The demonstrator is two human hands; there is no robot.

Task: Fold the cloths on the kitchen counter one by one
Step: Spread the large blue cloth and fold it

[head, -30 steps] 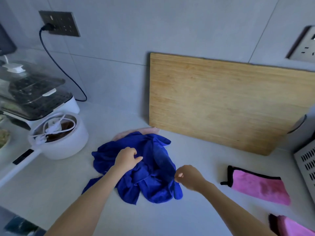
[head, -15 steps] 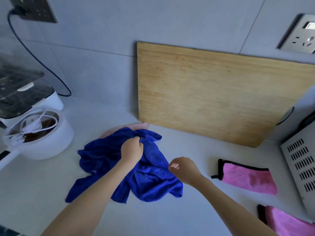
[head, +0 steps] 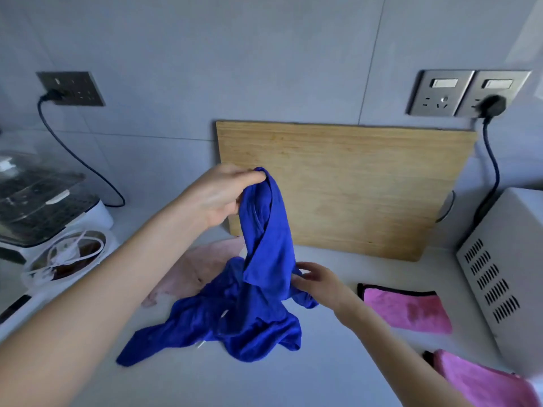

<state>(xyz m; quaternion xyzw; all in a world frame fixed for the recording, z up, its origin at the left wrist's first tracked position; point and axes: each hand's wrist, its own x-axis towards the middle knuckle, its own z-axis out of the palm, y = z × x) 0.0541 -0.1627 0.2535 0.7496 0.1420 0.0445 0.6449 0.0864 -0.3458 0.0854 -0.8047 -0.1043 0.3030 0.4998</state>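
Head view: left hand point(head: 219, 195) pinches blue cloth point(head: 266, 248) at twelve o'clock; right hand point(head: 317, 279), grip unclear, should seek a corner.

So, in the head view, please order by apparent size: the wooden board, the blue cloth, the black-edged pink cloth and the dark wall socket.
1. wooden board
2. blue cloth, crumpled and partly lifted, so its true size is unsure
3. black-edged pink cloth
4. dark wall socket
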